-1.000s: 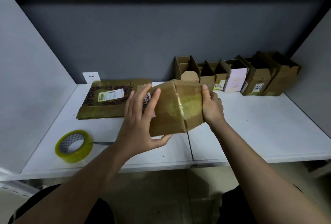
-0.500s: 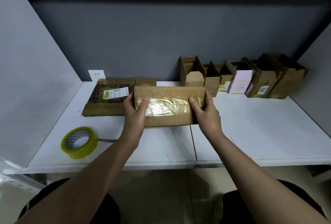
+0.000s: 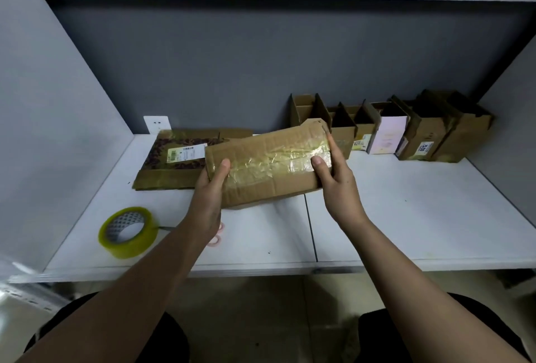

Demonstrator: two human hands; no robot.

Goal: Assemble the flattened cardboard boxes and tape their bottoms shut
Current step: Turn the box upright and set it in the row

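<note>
I hold a brown cardboard box (image 3: 266, 162) above the middle of the white table (image 3: 406, 217); a strip of shiny tape runs along its upper face. My left hand (image 3: 208, 194) grips its left end with the thumb on top. My right hand (image 3: 333, 177) grips its right end, thumb on the tape. The box tilts, right end higher. A stack of flattened boxes (image 3: 179, 159) lies behind at the left. A roll of yellowish tape (image 3: 127, 232) lies at the front left.
A row of several assembled open boxes (image 3: 391, 127) stands along the back wall at the right. A small pink object (image 3: 216, 236) is partly hidden under my left forearm. Grey partition walls close in both sides. A wall socket (image 3: 156, 124) sits at the back left.
The box has been turned from end-on to lying level across both hands, and has now lifted and tilted with its right end raised. My hands shifted to its two ends.
</note>
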